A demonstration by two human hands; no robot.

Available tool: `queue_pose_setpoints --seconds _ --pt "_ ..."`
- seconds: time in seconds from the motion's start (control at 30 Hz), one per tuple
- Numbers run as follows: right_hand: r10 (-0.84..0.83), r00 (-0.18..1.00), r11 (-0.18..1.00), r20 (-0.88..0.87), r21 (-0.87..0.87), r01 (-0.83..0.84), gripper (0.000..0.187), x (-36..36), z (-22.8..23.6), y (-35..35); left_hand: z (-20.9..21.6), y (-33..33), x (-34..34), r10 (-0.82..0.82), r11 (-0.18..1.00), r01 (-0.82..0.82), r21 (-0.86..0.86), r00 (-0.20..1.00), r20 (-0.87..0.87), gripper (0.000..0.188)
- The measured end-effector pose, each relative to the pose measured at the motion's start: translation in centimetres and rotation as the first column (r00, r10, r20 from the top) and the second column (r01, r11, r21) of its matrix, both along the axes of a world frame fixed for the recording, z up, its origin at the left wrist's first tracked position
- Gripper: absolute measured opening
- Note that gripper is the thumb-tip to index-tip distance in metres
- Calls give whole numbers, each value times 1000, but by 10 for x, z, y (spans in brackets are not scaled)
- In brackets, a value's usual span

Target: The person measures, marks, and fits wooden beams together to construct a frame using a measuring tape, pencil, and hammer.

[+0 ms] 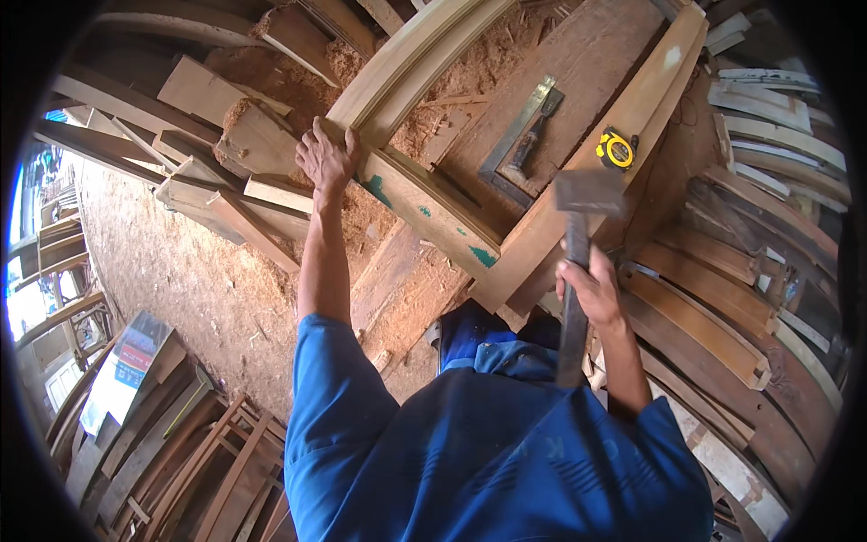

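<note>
Past blue shirt [488, 452], gripping apparently metal-headed hammer [575, 246] in right hand [593, 287]; resting unclenched left hand [327, 157] on frame edge [441, 217], room between.

Dark hammer [574, 312] near pale wooden frame [441, 219]

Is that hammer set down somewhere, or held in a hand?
Held: the right hand is wrapped around the handle of the hammer.
</note>
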State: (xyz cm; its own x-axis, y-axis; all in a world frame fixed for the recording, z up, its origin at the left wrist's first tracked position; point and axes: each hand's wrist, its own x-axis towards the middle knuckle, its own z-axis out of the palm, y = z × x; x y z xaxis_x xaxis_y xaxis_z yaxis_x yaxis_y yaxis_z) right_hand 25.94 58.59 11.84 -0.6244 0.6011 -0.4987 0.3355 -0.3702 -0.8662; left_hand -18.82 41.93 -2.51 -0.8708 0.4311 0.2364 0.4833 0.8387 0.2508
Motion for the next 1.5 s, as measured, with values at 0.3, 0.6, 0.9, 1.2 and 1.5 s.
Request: queue_pose_setpoints --seconds 0.3,0.6,0.9,1.2,1.5 --pt "457 881 887 123 -139 -440 30 -26 -26 -4 10 11 2 69 995 -74 63 995 76 42" --pt "444 889 896 110 -45 -441 22 -20 -17 -7 9 5 -9 -30 999 23 50 989 143 38" --pt "-242 962 966 125 -65 251 26 60 1 -6 68 -21 -43 -287 958 228 174 739 610 54" --pt "-420 905 883 66 -200 425 18 44 -46 -11 41 -20 -52 -282 959 206 193 709 647 61" --pt "-443 895 889 -39 -148 434 18 43 -33 14 28 -18 -61 -320 945 308 105 816 482 56"
